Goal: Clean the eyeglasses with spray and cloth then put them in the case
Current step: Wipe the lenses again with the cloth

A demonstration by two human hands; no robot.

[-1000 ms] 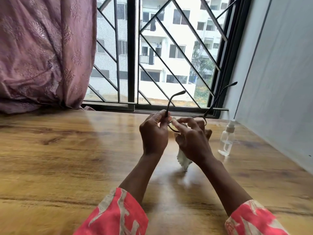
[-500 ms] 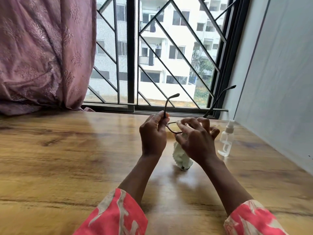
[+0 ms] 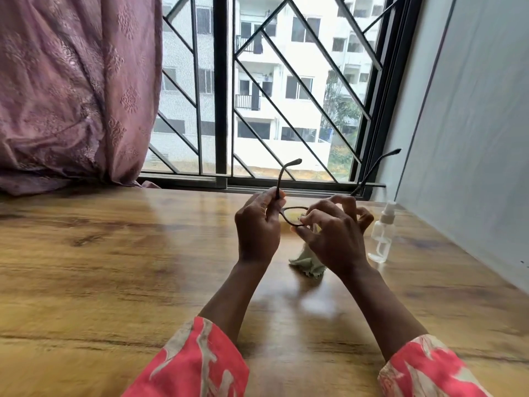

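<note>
Far left: a mauve embossed curtain (image 3: pixel 71 90) bunched onto the wooden tabletop (image 3: pixel 100 267). Straight ahead: a black-barred window grille (image 3: pixel 220 90), white apartment blocks beyond. At right: a grey wall (image 3: pixel 472 138), and near it a small clear plastic spray bottle with a white nozzle (image 3: pixel 382 233), upright on the tabletop, just right of the hands and apart from them.

Held above the tabletop at centre: dark thin-framed eyeglasses (image 3: pixel 294 216), frame running left to right, both temple arms open and pointing up and away toward the window. Left hand (image 3: pixel 257 224) pinching the left temple near the hinge, fingers curled. Right hand (image 3: pixel 333 236) pressing a pale green cleaning cloth (image 3: pixel 307 263) to the lens, thumb and fingers curled around it, hiding the right lens; cloth's loose end hanging down to the tabletop. Coral patterned sleeves (image 3: pixel 200 365) nearest.
</note>
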